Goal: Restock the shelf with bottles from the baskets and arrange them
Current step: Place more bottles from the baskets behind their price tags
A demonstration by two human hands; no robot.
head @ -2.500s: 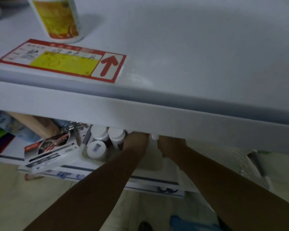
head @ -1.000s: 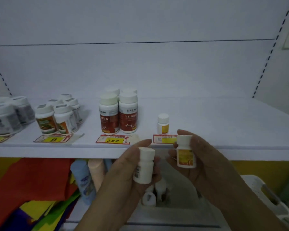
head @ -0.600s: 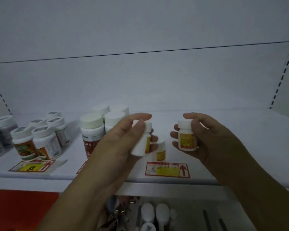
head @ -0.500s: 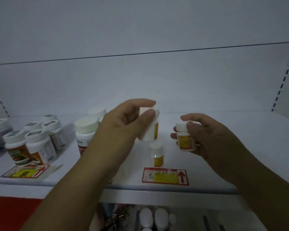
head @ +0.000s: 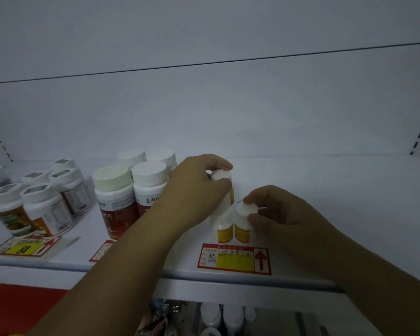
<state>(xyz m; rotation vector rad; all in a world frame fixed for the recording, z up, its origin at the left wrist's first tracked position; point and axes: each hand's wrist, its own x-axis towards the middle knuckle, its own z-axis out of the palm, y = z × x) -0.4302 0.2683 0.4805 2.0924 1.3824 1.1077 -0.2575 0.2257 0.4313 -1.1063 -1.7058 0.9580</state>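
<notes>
On the white shelf (head: 325, 190) a small white bottle with a yellow label (head: 224, 234) stands behind the red and yellow price tag (head: 234, 259). My right hand (head: 281, 217) pinches the cap of a second small yellow-label bottle (head: 243, 231), which stands right beside the first, touching it. My left hand (head: 197, 195) grips a third small bottle (head: 221, 180) by its top, held just above and behind the standing one. More white-capped bottles (head: 218, 316) lie in a basket below the shelf.
Several larger red-label bottles (head: 114, 202) stand just left of my left hand. Further left is a group of orange-label bottles (head: 24, 212) with its own price tag (head: 22, 247). The shelf's right part is bare up to the back wall.
Both hands have moved down onto the shelf. The right-hand bottle now stands beside the lone small bottle. The left-hand bottle has come down close behind it.
</notes>
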